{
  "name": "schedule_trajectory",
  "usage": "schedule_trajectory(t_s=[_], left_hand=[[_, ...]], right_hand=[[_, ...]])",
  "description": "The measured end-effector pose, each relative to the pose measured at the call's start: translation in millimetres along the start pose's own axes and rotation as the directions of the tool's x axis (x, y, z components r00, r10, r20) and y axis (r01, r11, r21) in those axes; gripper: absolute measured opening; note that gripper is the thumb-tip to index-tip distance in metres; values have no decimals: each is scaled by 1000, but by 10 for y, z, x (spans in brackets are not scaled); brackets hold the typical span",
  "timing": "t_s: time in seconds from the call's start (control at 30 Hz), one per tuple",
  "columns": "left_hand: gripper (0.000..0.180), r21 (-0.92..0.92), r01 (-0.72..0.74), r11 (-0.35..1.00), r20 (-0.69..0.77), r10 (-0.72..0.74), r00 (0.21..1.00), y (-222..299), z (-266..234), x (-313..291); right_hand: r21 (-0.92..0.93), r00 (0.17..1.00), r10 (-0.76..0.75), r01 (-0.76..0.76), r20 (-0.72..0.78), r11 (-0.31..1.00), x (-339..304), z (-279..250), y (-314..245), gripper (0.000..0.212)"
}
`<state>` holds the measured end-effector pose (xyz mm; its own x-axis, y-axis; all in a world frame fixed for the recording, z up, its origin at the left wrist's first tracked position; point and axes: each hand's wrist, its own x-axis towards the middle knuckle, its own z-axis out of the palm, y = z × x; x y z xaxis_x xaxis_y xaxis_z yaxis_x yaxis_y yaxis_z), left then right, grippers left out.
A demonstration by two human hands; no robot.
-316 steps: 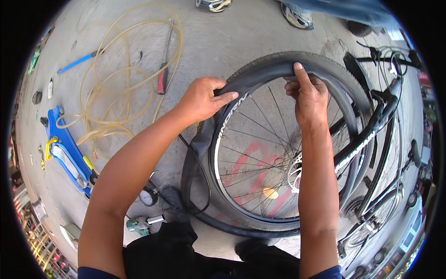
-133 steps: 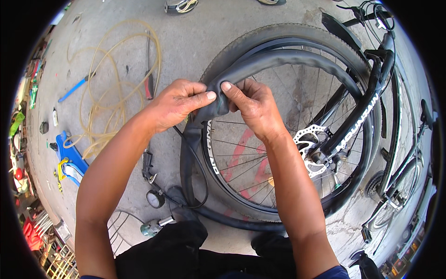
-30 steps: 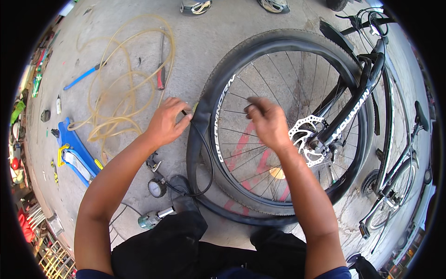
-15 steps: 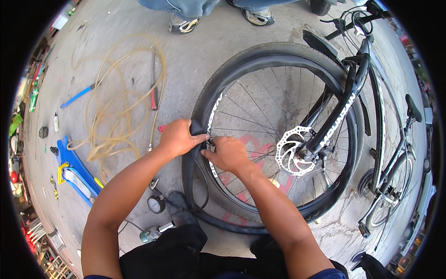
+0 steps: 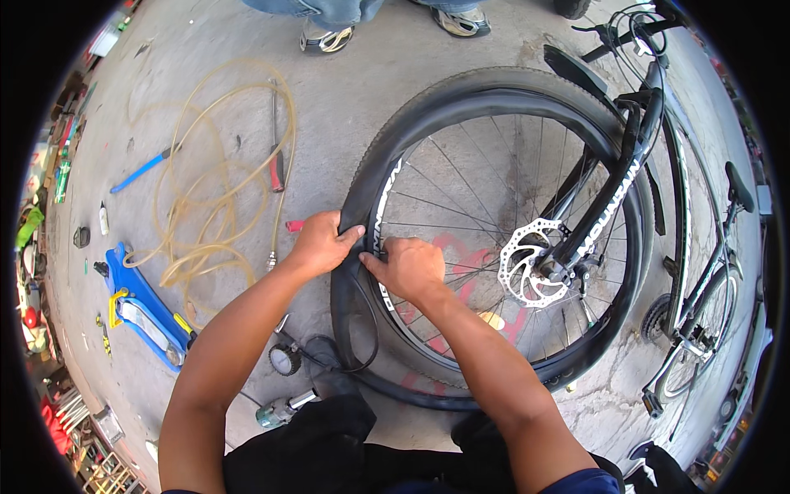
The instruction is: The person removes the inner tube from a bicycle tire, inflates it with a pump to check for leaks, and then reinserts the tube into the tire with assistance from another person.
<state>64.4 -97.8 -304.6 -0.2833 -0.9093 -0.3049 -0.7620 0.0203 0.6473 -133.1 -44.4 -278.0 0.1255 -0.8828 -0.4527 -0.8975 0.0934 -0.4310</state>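
Note:
A bicycle wheel (image 5: 388, 198) with white-lettered rim lies in front of me, attached to the bike's black fork (image 5: 613, 193). A slack black inner tube (image 5: 338, 309) hangs outside the rim along its left and lower side. At the wheel's left edge my left hand (image 5: 325, 244) is closed on the tube beside the tyre, its thumb pointing at the rim. Just right of it, my right hand (image 5: 413, 267) curls its fingers over the rim's inner edge, thumb towards the tube. Its fingertips are partly hidden. The white brake disc (image 5: 520, 276) sits at the hub.
A coiled clear yellowish hose (image 5: 206, 198), a red-handled screwdriver (image 5: 276, 169) and a blue-and-yellow tool (image 5: 144, 309) lie on the concrete at left. A pressure gauge (image 5: 285, 360) and a green-and-silver power tool (image 5: 284, 409) lie near my legs. Another person's shoes (image 5: 327, 39) stand at the far side.
Both hands stay at the same part of the rim. My left thumb has drawn back slightly from the right hand. The whole view has shifted slightly.

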Motion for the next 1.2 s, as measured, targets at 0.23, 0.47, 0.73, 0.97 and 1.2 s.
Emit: schedule_trajectory(t_s=[0.23,0.47,0.73,0.97,1.2], left_hand=[[39,-128,26,991,53,-19,998,-25,-71,19],[40,-78,15,997,36,-12,999,33,-114,48],[40,156,-8,988,-37,14,999,113,-93,-36],[42,-153,98,983,41,-92,995,-118,-109,31],[36,-399,160,903,54,-151,987,-299,-749,-146]], right_hand=[[-3,1000,-8,8,-10,1000,-16,-26,-14,59],[-33,999,-46,46,3,998,-32,-53,-28,54],[-90,976,-171,160,-134,983,-40,95,-28,47],[-48,983,-110,104,-148,993,-35,172,-70,42],[-71,987,-112,104,-116,992,22,146,-32,44]])
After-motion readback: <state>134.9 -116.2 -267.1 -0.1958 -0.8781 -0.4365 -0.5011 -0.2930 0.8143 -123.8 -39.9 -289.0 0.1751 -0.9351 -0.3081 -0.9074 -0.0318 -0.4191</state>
